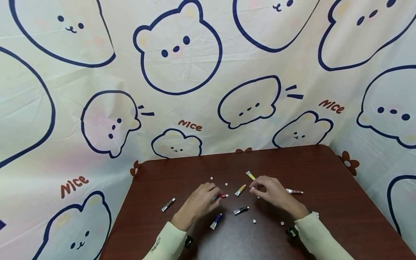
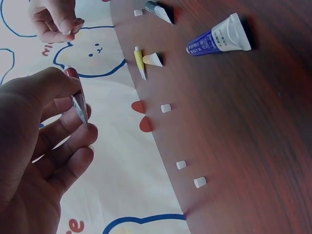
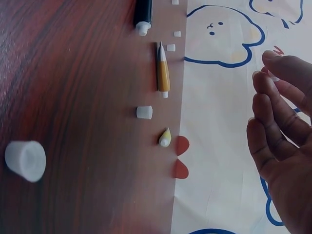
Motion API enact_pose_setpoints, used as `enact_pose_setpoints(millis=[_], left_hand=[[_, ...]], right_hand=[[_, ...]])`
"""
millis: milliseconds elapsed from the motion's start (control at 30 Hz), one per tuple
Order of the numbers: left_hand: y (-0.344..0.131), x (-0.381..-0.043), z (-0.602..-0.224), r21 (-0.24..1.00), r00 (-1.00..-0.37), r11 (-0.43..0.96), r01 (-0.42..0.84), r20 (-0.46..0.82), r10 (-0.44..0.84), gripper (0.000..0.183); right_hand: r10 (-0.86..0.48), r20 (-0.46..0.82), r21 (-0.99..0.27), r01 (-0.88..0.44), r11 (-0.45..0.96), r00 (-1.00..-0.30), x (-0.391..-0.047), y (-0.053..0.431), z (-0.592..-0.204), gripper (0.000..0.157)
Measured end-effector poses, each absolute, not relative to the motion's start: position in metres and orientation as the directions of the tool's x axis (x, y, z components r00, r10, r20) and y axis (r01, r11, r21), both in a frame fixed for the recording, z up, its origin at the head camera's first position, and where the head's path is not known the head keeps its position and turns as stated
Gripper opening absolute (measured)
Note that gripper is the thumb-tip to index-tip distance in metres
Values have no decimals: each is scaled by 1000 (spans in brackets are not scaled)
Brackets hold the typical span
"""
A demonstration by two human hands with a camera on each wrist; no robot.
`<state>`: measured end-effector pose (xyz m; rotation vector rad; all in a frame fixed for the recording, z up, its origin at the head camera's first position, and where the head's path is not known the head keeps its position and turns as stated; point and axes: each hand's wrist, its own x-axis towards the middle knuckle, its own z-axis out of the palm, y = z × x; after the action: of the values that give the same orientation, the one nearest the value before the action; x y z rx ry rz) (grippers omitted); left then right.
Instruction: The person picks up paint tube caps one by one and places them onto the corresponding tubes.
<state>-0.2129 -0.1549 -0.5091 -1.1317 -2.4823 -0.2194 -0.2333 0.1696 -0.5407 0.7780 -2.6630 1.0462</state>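
Observation:
My left hand (image 1: pixel 199 202) pinches a small red paint tube (image 1: pixel 222 196) between thumb and fingers, its nozzle end towards the right hand. In the left wrist view the tube (image 2: pixel 78 97) stands nearly upright with its flat silvery end down. My right hand (image 1: pixel 274 191) is a short way to the right, raised over the table. Between its thumb and forefinger it pinches a small white cap (image 1: pixel 252 188), mostly covered by the fingertips in the right wrist view. An ochre paint tube (image 1: pixel 240 190) lies between the hands, and a yellow one (image 1: pixel 250 175) lies behind the right hand.
On the brown table (image 1: pixel 156 180) lie a black tube (image 1: pixel 241 210), a blue tube (image 1: pixel 216 221), a dark tube (image 1: pixel 168 204) at left and a brown tube (image 1: pixel 294 191) at right. Several white caps (image 1: pixel 254 221) are scattered about. A printed cloth (image 1: pixel 182 108) hangs behind.

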Motion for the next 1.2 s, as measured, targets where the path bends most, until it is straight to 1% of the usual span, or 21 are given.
enact_pose_setpoints(millis=[400,533,700,967,1067,1200], left_hand=[[-151,-212,-507,-48,-595,664,746,401,697,14],[-149,-212,-507,-50,-579,654,755,417,701,13],[-148,-212,-506,-54,-559,639,767,431,708,13],[-144,-212,-506,-63,-556,639,766,434,709,14],[-144,-210,-506,-53,-567,642,765,417,710,13],[-142,-207,-505,-27,-608,660,751,364,706,14]], right_hand=[[-420,310,-587,-519,621,-853,-229,163,-537,11],[-422,296,-591,-512,624,-857,-228,160,-537,14],[-423,293,-605,-508,612,-858,-227,157,-537,12],[-441,322,-597,-541,592,-838,-226,151,-540,9],[-451,327,-610,-550,570,-830,-224,151,-541,9],[-458,336,-627,-559,543,-823,-223,150,-543,9]])
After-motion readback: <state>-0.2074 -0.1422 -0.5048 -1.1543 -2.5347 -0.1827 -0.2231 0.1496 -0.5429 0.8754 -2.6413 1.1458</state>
